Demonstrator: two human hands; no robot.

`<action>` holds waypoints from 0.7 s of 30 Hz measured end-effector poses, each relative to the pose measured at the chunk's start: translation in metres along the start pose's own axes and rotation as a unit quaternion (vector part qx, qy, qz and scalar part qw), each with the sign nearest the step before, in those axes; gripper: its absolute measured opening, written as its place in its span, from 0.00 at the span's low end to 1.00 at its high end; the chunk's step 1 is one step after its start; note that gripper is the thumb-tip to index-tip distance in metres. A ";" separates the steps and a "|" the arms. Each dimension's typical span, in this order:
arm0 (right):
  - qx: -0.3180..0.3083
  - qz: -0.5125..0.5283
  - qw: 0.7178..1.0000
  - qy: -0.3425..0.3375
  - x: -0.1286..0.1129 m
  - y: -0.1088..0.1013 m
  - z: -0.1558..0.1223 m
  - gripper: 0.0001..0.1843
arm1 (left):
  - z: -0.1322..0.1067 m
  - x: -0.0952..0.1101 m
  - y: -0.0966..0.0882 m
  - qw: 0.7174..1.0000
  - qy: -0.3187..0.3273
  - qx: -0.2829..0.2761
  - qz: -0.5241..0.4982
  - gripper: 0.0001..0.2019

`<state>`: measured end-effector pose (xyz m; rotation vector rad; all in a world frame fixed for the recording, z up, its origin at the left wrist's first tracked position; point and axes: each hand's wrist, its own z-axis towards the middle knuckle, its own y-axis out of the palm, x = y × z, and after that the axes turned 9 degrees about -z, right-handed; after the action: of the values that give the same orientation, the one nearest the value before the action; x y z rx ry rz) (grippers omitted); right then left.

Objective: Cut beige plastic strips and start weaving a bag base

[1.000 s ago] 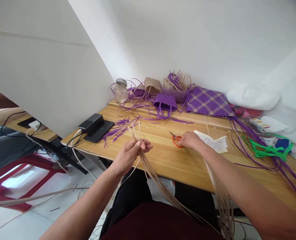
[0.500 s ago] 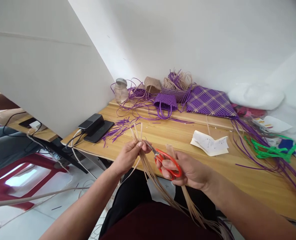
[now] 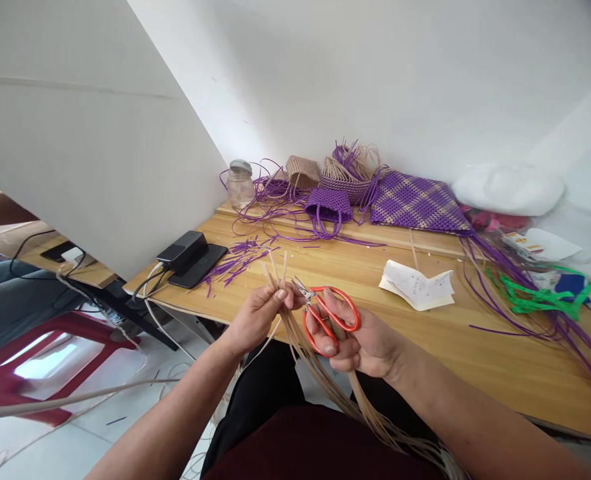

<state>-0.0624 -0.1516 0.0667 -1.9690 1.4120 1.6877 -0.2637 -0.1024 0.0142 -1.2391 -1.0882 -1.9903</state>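
Note:
My left hand pinches a bundle of beige plastic weaving strips; their short ends poke up above the fingers and the long lengths trail down across my lap. In my right hand is a pair of red-handled scissors, fingers through both loops. The handles are spread and the blades stand apart, pointing left at the fingertips of my left hand, close to the strips. Further beige strips hang below my right hand, which partly hides their upper part.
The wooden table bears purple offcuts, a black phone, a folded paper and green strips. Along the back stand a glass jar, a small purple basket and a purple-beige woven piece. A red stool is at left.
The scissors have opened and turned in my right hand, which has shifted slightly left. My left hand keeps its pinch on the strips in nearly the same place.

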 end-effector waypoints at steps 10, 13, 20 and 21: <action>0.047 0.018 0.999 -0.023 0.010 0.003 0.006 0.26 | 0.000 -0.002 -0.001 0.999 0.004 0.008 0.032 0.14; 0.080 -0.003 0.995 -0.062 0.003 0.002 0.004 0.25 | -0.002 -0.006 -0.002 0.998 -0.040 0.037 -0.016 0.14; 0.381 -0.235 0.894 -0.017 -0.027 -0.063 0.016 0.20 | -0.018 -0.005 -0.005 0.979 -0.061 0.159 -0.112 0.16; 0.426 -0.267 0.865 -0.004 -0.028 -0.077 0.021 0.19 | -0.022 -0.005 -0.009 0.977 -0.056 0.179 -0.102 0.16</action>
<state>-0.0165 -0.0824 0.0516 -1.5810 1.1433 0.6395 -0.2785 -0.1167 0.0012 -1.0898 -1.6060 -1.7753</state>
